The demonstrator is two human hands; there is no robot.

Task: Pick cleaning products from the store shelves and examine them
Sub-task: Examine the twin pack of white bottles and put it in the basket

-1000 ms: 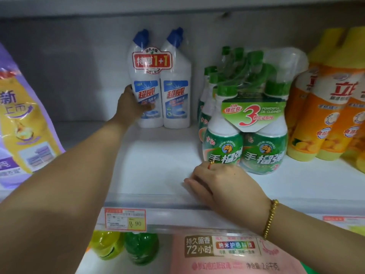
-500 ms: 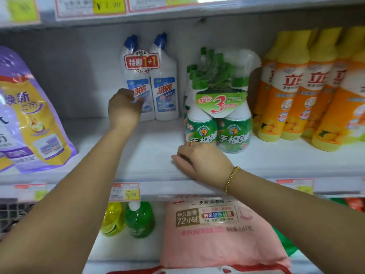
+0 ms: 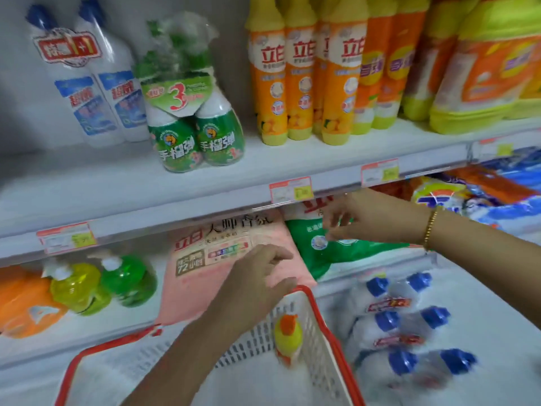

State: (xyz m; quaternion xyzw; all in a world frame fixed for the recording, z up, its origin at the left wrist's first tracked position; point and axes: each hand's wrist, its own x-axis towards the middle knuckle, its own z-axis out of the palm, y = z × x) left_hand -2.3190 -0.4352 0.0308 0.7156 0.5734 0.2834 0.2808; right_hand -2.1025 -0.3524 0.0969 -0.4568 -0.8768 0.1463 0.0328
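A pink detergent bag [image 3: 205,276] and a green-and-white bag [image 3: 345,253] lie on the lower shelf. My left hand [image 3: 260,276] hovers in front of the pink bag with fingers spread, holding nothing. My right hand [image 3: 360,218], with a gold bracelet at the wrist, reaches over the green bag just under the shelf edge, fingers loosely spread and blurred. On the upper shelf stand a twin pack of white bottles with blue caps [image 3: 90,92], a green spray-bottle pack [image 3: 190,124] and orange-yellow dish-soap bottles [image 3: 298,83].
A red-rimmed white basket [image 3: 325,326] sits below my arms with a yellow bottle [image 3: 287,338] inside. Blue-capped white bottles [image 3: 407,326] lie on the bottom right. Yellow and green pump bottles [image 3: 102,282] stand on the lower left. Price tags [image 3: 291,190] line the shelf edge.
Both hands have left the upper shelf and dropped to the lower shelf in front of the bags. The view has swung down and right, bringing the basket into sight.
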